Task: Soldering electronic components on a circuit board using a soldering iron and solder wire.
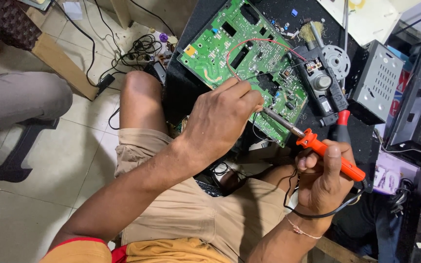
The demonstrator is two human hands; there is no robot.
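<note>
A green circuit board (pixel 230 44) lies tilted on a black surface beyond my knees. Over the board's near edge, my left hand (pixel 218 122) pinches a thin red wire (pixel 249 41) that loops across the board. My right hand (pixel 325 182) grips the orange handle of a soldering iron (pixel 334 158). Its metal shaft (pixel 281 122) points up-left and meets the board just under my left fingers, which hide the tip. The iron's black cord (pixel 317 214) curls around my right wrist.
To the right of the board lie a black motor mechanism (pixel 322 78), a red-handled tool (pixel 342 122), a small brush (pixel 310 31) and a grey metal box (pixel 376 80). Tangled cables (pixel 137 48) cover the tiled floor. Another person's leg (pixel 20 97) is at left.
</note>
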